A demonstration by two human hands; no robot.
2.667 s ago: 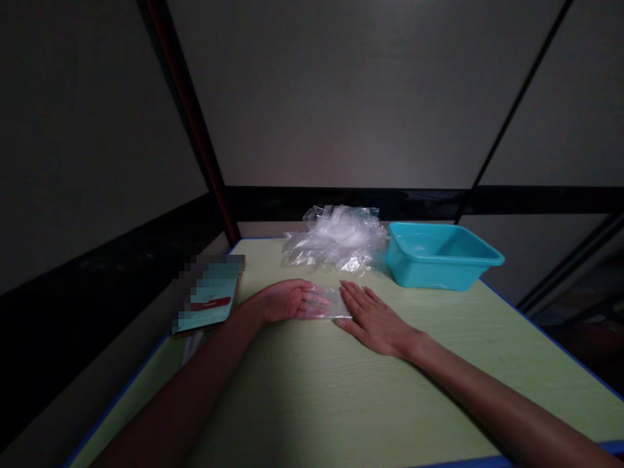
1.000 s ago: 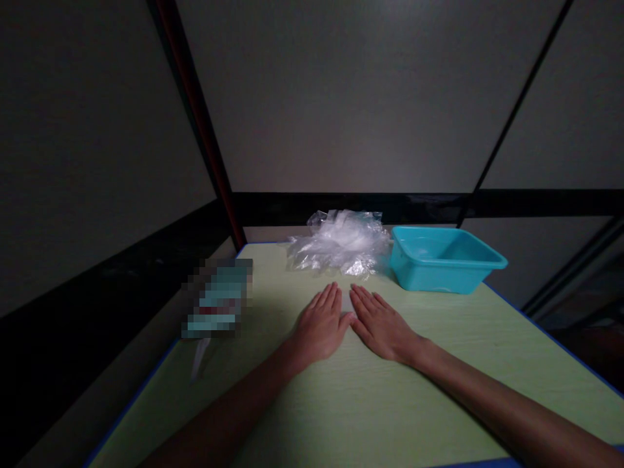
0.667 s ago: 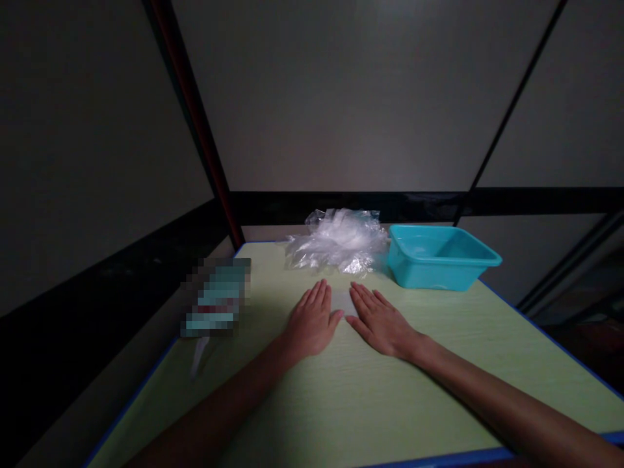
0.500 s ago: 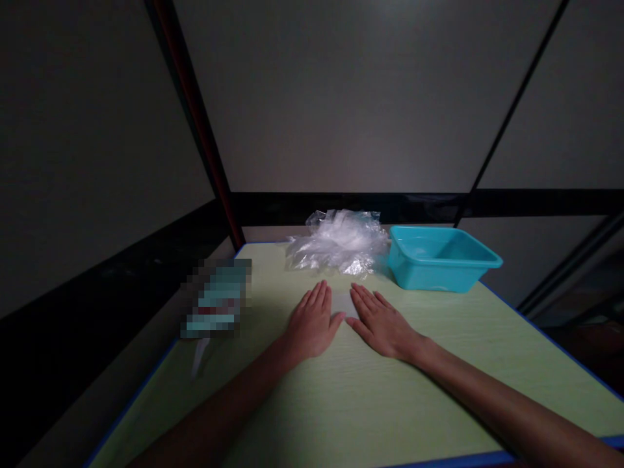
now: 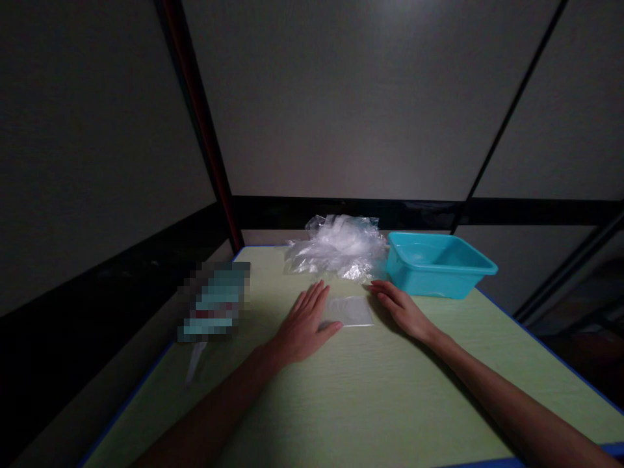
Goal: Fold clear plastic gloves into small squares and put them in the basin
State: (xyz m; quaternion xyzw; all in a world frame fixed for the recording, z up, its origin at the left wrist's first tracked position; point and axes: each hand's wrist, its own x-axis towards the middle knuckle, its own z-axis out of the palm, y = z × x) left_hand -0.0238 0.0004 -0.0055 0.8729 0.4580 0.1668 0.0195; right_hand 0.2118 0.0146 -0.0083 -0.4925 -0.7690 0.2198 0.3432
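A small clear plastic packet [image 5: 353, 311] lies flat on the light green table [image 5: 380, 403] between my hands. My left hand [image 5: 305, 324] rests flat over the packet's left part, its fingers stretched forward and the thumb out to the right. Just off the packet's right side, my right hand [image 5: 397, 309] is turned partly on edge with its fingers extended. Nothing shows in it. Beyond my fingertips sits a loose heap of crinkled clear plastic bags [image 5: 338, 247].
At the back right stands a turquoise plastic basin [image 5: 429, 279], close to the heap. A blurred-out teal item [image 5: 217, 302] is at the left edge, with a white strip [image 5: 195, 363] below it. Dark-banded wall panels [image 5: 341, 97] rise behind the table.
My right hand has slid right and tilted off the packet, uncovering its right part. My left hand stays nearly in place, its thumb still spread.
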